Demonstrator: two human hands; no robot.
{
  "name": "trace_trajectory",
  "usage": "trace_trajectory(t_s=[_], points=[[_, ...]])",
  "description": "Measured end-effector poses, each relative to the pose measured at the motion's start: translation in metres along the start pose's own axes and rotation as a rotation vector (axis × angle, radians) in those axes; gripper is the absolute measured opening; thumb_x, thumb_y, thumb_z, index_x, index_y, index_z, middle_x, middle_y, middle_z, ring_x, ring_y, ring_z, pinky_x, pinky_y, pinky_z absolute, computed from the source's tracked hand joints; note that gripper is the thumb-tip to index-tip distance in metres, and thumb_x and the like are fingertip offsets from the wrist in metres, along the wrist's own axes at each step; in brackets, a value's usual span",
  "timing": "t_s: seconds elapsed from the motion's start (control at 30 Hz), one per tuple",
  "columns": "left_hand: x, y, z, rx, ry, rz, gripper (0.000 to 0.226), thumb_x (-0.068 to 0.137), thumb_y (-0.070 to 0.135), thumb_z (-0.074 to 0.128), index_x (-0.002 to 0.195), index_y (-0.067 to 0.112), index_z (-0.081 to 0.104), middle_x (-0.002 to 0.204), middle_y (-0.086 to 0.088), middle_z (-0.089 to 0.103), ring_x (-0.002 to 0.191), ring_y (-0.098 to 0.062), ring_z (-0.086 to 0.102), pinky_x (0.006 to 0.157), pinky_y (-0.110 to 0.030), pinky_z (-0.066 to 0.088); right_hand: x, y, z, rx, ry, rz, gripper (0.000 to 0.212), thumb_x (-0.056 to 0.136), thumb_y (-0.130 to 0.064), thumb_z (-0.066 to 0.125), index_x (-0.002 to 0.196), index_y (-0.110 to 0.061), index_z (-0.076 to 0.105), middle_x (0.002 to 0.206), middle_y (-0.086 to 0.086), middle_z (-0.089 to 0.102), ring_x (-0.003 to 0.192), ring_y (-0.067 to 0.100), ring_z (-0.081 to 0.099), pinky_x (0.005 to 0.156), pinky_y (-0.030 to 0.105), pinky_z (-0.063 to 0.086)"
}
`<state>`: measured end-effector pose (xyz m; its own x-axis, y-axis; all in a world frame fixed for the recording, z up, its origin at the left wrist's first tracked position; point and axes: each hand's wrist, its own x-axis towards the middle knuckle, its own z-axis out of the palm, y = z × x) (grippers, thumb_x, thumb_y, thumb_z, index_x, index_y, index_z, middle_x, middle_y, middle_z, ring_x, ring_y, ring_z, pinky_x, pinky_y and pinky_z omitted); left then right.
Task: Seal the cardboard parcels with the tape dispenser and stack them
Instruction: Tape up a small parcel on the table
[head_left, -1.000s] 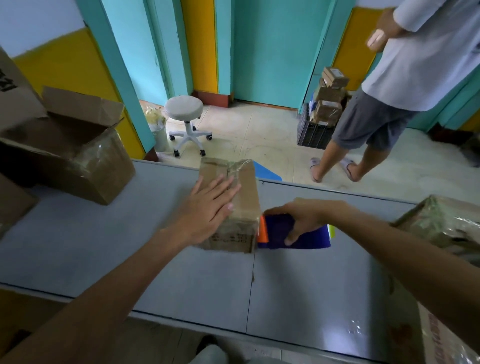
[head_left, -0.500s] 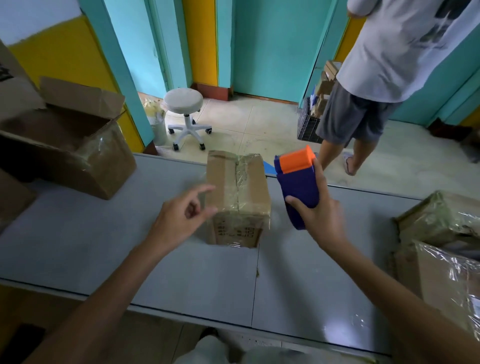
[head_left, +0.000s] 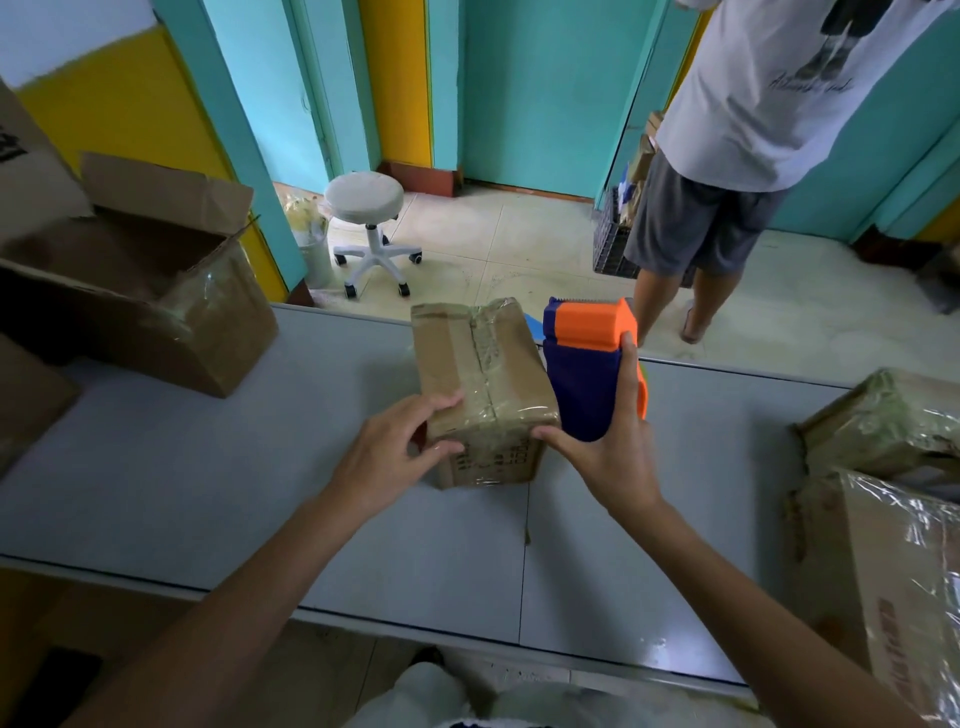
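The small brown cardboard parcel (head_left: 483, 384), taped along its top seam, stands mid-table on the grey table (head_left: 208, 467). Fingers of the left hand (head_left: 384, 457) curl round its near left corner, gripping it. The right hand (head_left: 613, 457) grips the blue-and-orange plastic tape dispenser (head_left: 587, 374) upright, just beside the parcel. The parcel is judged light and rigid. The glossy tape looks slippery, so the bare cardboard edges should give the better hold.

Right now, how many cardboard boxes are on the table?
5. A parcel in the middle; an open box far left; a cut-off box nearer, at the left edge; an upper box and a lower box at the right edge. More may lie outside the frame.
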<state>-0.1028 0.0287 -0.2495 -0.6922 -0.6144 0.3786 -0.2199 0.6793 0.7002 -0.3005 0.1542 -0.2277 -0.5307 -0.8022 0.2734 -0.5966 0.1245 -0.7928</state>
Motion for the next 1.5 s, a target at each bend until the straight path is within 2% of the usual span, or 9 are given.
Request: trace_trajectory(t_s=[0.17, 0.37, 0.5, 0.6, 0.8, 0.9, 1.1, 1.33, 1.5], points=[[0.003, 0.001, 0.017, 0.145, 0.090, -0.002, 0.056, 0.069, 0.041, 0.074, 0.117, 0.026, 0.050, 0.104, 0.003, 0.061, 0.086, -0.003, 0.054, 0.080, -0.001, 0.037, -0.002, -0.004, 0.007, 0.004, 0.058, -0.018, 0.099, 0.068, -0.024, 0.082, 0.138, -0.036, 0.012, 0.121, -0.035, 0.022, 0.108, -0.004, 0.036, 0.083, 0.024, 0.041], [0.001, -0.002, -0.031, -0.098, -0.353, -0.122, 0.062, 0.085, 0.025, 0.055, 0.132, 0.058, 0.032, 0.123, 0.045, 0.041, 0.108, 0.018, 0.045, 0.086, -0.004, 0.037, 0.006, 0.012, -0.017, 0.014, -0.113, -0.055, 0.122, 0.058, -0.055, 0.080, 0.144, -0.039, -0.004, 0.141, -0.009, 0.034, 0.117, 0.007, 0.046, 0.084, 0.006, 0.043], [0.011, -0.007, -0.045, 0.174, -0.491, -0.096, 0.080, 0.090, 0.022, 0.060, 0.124, 0.074, 0.009, 0.127, 0.031, 0.036, 0.106, 0.021, 0.036, 0.086, 0.000, 0.027, 0.013, 0.021, -0.030, 0.021, -0.180, -0.066, 0.094, 0.073, -0.049, 0.065, 0.142, -0.053, 0.001, 0.122, -0.013, 0.052, 0.092, 0.000, 0.059, 0.069, 0.005, 0.048], [0.015, -0.009, -0.040, 0.179, -0.465, -0.098, 0.076, 0.089, 0.030, 0.060, 0.124, 0.075, 0.010, 0.120, 0.011, 0.044, 0.104, 0.000, 0.043, 0.087, -0.016, 0.033, 0.022, 0.022, -0.033, -0.037, -0.193, -0.092, 0.097, 0.073, -0.034, 0.068, 0.142, -0.051, 0.003, 0.117, -0.010, 0.051, 0.084, 0.001, 0.058, 0.065, 0.004, 0.047], [0.012, -0.010, -0.033, 0.036, -0.424, -0.167, 0.069, 0.085, 0.032, 0.065, 0.127, 0.069, 0.025, 0.130, 0.003, 0.040, 0.119, -0.008, 0.041, 0.100, -0.023, 0.039, 0.029, 0.020, -0.033, -0.119, -0.171, -0.148, 0.109, 0.062, -0.057, 0.072, 0.137, -0.061, -0.007, 0.134, 0.007, 0.049, 0.101, 0.018, 0.060, 0.075, 0.012, 0.046], [0.011, -0.001, -0.024, 0.015, -0.297, -0.179, 0.058, 0.084, 0.024, 0.067, 0.128, 0.050, 0.040, 0.127, 0.001, 0.046, 0.115, -0.009, 0.045, 0.093, -0.010, 0.039, 0.029, 0.015, -0.028, -0.140, -0.119, -0.186, 0.110, 0.061, -0.050, 0.074, 0.141, -0.047, 0.000, 0.140, 0.009, 0.043, 0.109, 0.013, 0.051, 0.077, 0.020, 0.046], [0.007, 0.018, -0.001, 0.093, -0.081, -0.229, 0.042, 0.082, 0.013, 0.068, 0.122, 0.023, 0.057, 0.112, -0.010, 0.055, 0.100, -0.020, 0.056, 0.090, -0.026, 0.047, 0.012, 0.011, 0.002, -0.127, 0.102, -0.122, 0.107, 0.071, -0.024, 0.080, 0.148, -0.027, 0.005, 0.133, 0.009, 0.048, 0.100, 0.009, 0.052, 0.070, 0.029, 0.053], [0.012, 0.041, 0.010, 0.262, -0.029, -0.334, 0.053, 0.071, 0.055, 0.070, 0.105, 0.022, 0.046, 0.106, 0.002, 0.058, 0.092, -0.019, 0.056, 0.075, -0.030, 0.047, 0.014, 0.018, 0.002, -0.009, 0.054, -0.041, 0.111, 0.073, -0.023, 0.079, 0.141, -0.048, -0.005, 0.140, 0.004, 0.043, 0.108, 0.010, 0.052, 0.068, -0.003, 0.041], [0.030, 0.054, 0.023, 0.541, 0.058, -0.400, 0.050, 0.079, 0.061, 0.057, 0.104, 0.020, 0.044, 0.098, -0.003, 0.064, 0.087, -0.026, 0.061, 0.067, -0.030, 0.037, 0.007, 0.006, 0.014, -0.020, 0.178, 0.030, 0.091, 0.077, -0.019, 0.076, 0.140, -0.040, 0.013, 0.134, 0.002, 0.045, 0.096, 0.003, 0.046, 0.068, 0.006, 0.041]])
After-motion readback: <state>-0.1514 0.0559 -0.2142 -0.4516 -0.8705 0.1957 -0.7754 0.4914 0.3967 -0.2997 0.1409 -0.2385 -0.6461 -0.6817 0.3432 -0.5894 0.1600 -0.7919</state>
